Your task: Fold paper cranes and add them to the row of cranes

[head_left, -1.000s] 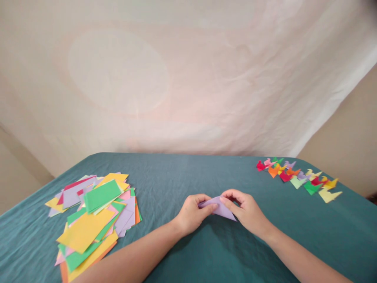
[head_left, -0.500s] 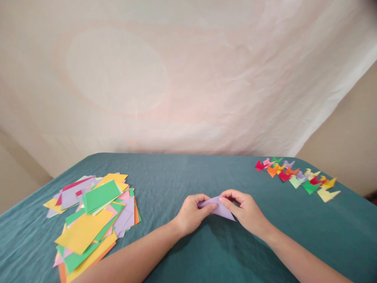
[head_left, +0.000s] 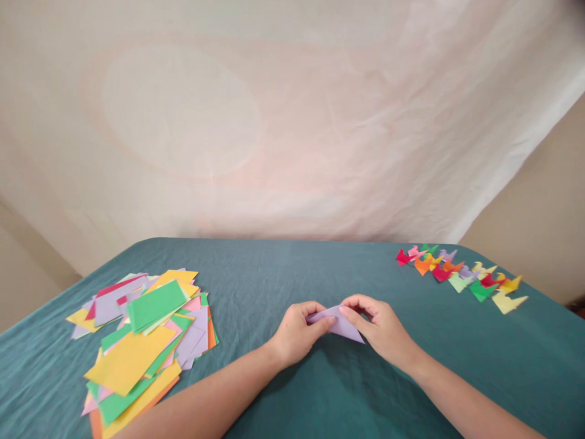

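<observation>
A folded piece of purple paper [head_left: 346, 329] is held between both hands, a little above the table near its front middle. My left hand [head_left: 299, 332] pinches its left end, thumb on the near face and fingers behind. My right hand [head_left: 381, 326] grips the upper right part between thumb and fingers. One pointed corner of the paper slants down to the right, below the right thumb. The fingertips behind the paper are partly hidden.
A loose pile of coloured paper sheets [head_left: 155, 305] spreads over the table's left side. Several small folded paper birds [head_left: 479, 289] stand in rows at the back right. A teal cloth [head_left: 274, 268] covers the table, and a pale sheet [head_left: 297, 122] hangs behind it.
Almost nothing differs. The purple paper and both hands keep nearly the same place and grip, with only a very slight shift.
</observation>
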The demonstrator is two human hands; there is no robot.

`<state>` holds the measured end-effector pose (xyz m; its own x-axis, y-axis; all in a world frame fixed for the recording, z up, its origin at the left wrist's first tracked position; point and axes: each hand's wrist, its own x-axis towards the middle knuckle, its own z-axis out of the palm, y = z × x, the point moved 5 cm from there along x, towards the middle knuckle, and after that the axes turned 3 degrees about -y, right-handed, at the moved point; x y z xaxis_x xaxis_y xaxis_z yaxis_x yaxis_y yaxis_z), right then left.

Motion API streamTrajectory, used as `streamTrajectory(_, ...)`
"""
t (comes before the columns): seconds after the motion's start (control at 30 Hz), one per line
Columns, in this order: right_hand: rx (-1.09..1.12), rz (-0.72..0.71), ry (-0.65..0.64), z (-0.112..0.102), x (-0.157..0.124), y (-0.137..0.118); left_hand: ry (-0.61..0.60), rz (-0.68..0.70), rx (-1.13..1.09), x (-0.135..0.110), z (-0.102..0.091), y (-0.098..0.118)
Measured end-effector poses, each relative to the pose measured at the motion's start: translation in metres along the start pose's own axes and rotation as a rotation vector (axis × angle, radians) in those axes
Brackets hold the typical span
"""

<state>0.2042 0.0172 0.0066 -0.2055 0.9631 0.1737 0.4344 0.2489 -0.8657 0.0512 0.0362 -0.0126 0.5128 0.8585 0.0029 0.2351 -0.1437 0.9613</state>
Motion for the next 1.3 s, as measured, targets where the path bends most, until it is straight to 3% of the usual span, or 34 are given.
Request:
streamTrajectory(0.17,0.013,0.010,0.019,0.003,0.000,0.001,0.033,0.023,0.015,-0.001,-0.001,0.000)
streamTrajectory(0.67,-0.032,0.058,-0.113,0.017,0.000,0.005,0.130,0.083,0.038,-0.001,-0.006,-0.002)
streamTrajectory(1.3,-0.084,0.004,-0.098,0.015,0.003,-0.006,0.103,0.078,0.039,0.000,-0.004,-0.002)
